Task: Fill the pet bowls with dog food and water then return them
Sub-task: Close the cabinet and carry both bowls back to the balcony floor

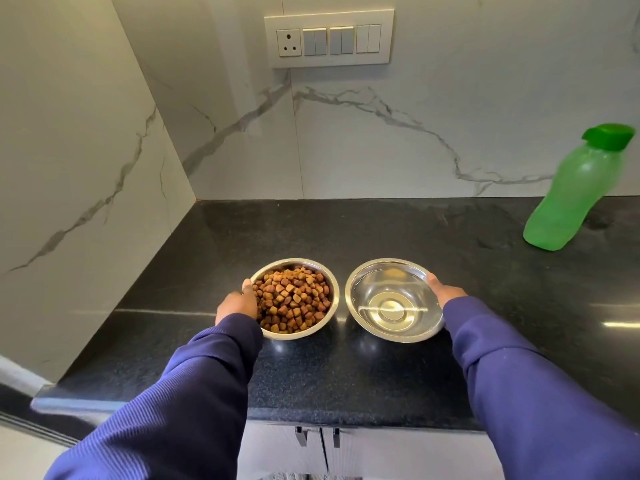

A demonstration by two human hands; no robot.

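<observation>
Head view: two steel bowls side by side on black tabletop (346,368), near front edge. Food bowl (293,298) left, full of kibble; water bowl (394,299) right, filled. Left hand (238,304) curled round food bowl's outer left rim; right hand (444,294) gripping water bowl's outer right rim. Green bottle (575,192) well apart, far right. Filling looks done; lift-and-return likely next, water level demanding steadiness.

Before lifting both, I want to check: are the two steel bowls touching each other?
Apart. The head view shows a dark strip of counter between the food bowl and the water bowl.
</observation>
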